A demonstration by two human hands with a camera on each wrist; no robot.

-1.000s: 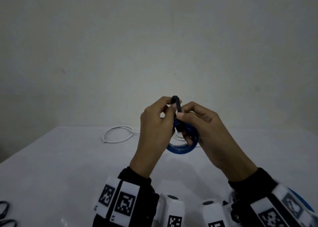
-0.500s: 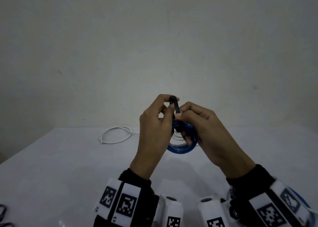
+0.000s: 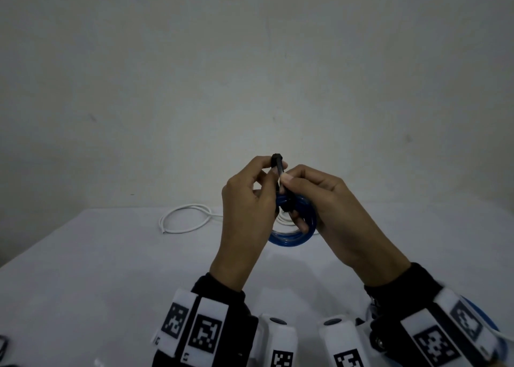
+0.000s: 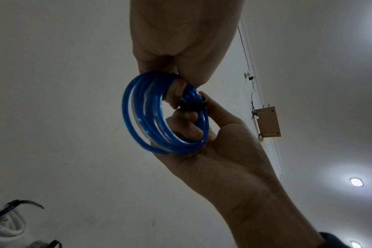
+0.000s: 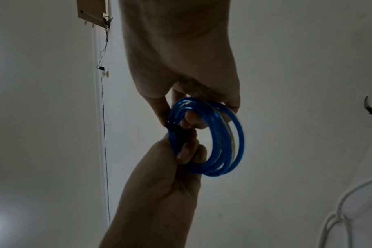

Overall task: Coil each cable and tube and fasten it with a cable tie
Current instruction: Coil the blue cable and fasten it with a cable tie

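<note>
A coil of blue tube (image 3: 289,240) is held up above the white table (image 3: 97,269) between both hands. A black cable tie (image 3: 279,169) is wrapped round the coil's top, with its free end sticking upward. My left hand (image 3: 271,169) pinches that free end between thumb and forefinger. My right hand (image 3: 292,184) grips the coil and pinches the tie lower down. In the left wrist view the tie (image 4: 192,106) forms a band round the tube strands (image 4: 138,127), and fingers pass through the loop. The right wrist view shows the coil (image 5: 238,139) and the band (image 5: 173,129).
A loose white cable (image 3: 183,222) lies on the table behind the hands, seen also in the right wrist view (image 5: 350,201). Another blue tube (image 3: 484,319) shows by my right wrist. Black ties (image 3: 2,344) lie at the near left edge. A tied white bundle (image 4: 2,218) sits low left.
Both hands keep the same hold on the tie and the coil. They have drifted very slightly to the left.
</note>
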